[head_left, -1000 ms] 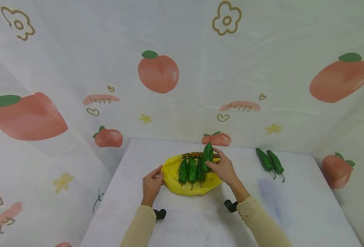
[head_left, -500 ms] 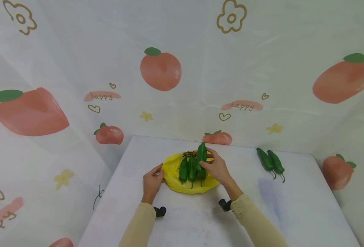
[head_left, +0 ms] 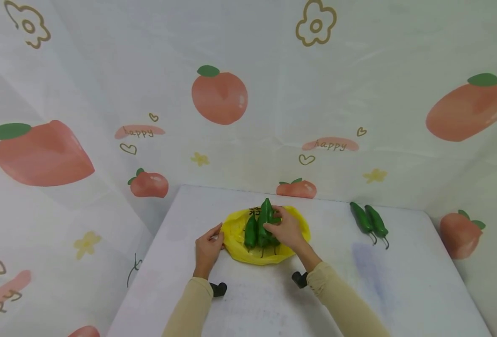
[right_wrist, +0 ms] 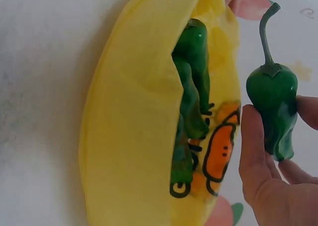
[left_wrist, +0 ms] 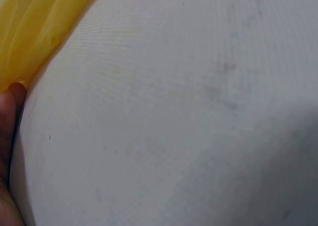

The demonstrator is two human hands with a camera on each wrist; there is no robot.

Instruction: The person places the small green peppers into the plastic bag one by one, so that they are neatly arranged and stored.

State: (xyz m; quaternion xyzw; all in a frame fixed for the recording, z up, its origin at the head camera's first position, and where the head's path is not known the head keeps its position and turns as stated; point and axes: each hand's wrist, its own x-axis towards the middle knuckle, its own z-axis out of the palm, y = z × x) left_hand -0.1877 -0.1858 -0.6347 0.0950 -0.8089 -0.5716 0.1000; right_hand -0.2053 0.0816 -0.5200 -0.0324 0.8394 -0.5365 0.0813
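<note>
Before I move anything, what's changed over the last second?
The right hand carried its held pepper leftward over the bag, and has not let go. The left hand stays at the bag's left edge; the two loose peppers lie unmoved on the table.

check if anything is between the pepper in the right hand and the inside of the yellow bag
Nothing visible blocks it: the yellow bag gapes open beneath the pepper in the right hand, though other peppers lie inside.

Six green peppers (head_left: 266, 215), one yellow bag (head_left: 248, 258), two hands (head_left: 287, 230).
</note>
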